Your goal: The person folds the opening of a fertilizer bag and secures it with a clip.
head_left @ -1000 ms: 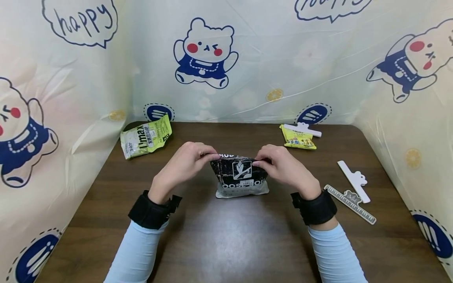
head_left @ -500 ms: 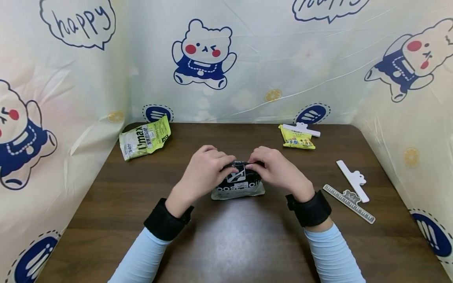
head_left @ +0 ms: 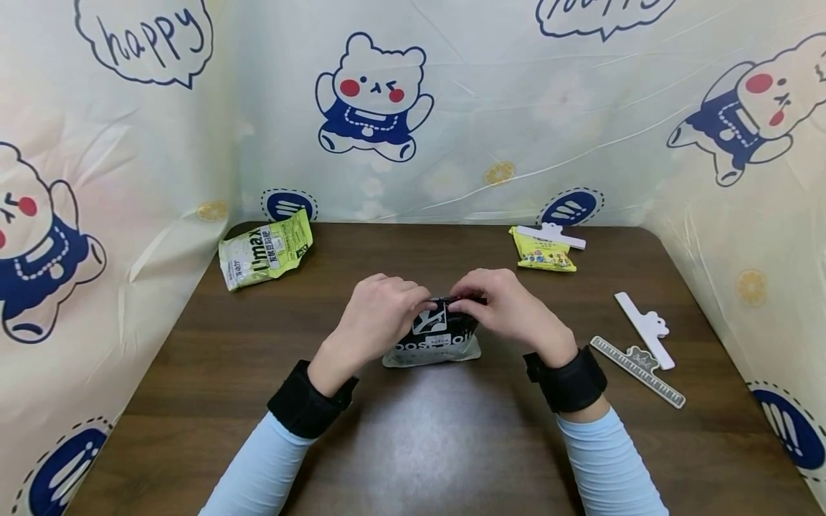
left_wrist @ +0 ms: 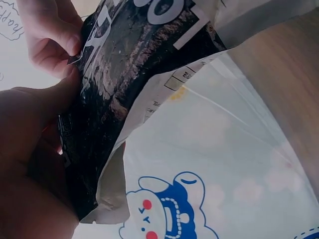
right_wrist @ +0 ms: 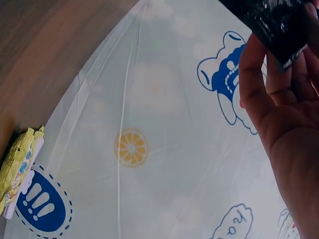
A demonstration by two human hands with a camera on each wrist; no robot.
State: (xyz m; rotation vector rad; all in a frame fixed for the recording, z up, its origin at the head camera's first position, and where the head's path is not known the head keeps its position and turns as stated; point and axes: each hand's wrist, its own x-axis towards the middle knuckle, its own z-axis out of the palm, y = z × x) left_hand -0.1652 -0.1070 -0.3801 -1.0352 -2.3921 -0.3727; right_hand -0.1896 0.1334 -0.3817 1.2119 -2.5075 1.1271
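A black-and-grey bag (head_left: 439,340) with white lettering stands on the table in front of me, its top folded down. My left hand (head_left: 383,315) pinches the left part of the top edge between thumb and fingers. On the other side, my right hand (head_left: 506,304) pinches the top edge near the right corner. The left wrist view has the bag's dark printed face (left_wrist: 134,55) close up, with both thumbs on it. In the right wrist view, a dark corner of the bag (right_wrist: 274,30) lies against the right fingers (right_wrist: 254,74).
A green-and-white pouch (head_left: 264,251) lies at the back left. At the back right is a small yellow packet (head_left: 545,254) with a white sealing clip (head_left: 551,235) across its top. A white clip (head_left: 645,330) and a grey patterned clip (head_left: 639,371) lie on the right side of the table (head_left: 413,451).
Both hands have come closer together and lower, the left one moving clearly to the right. The bag's top has been folded down, so less of its black face shows.
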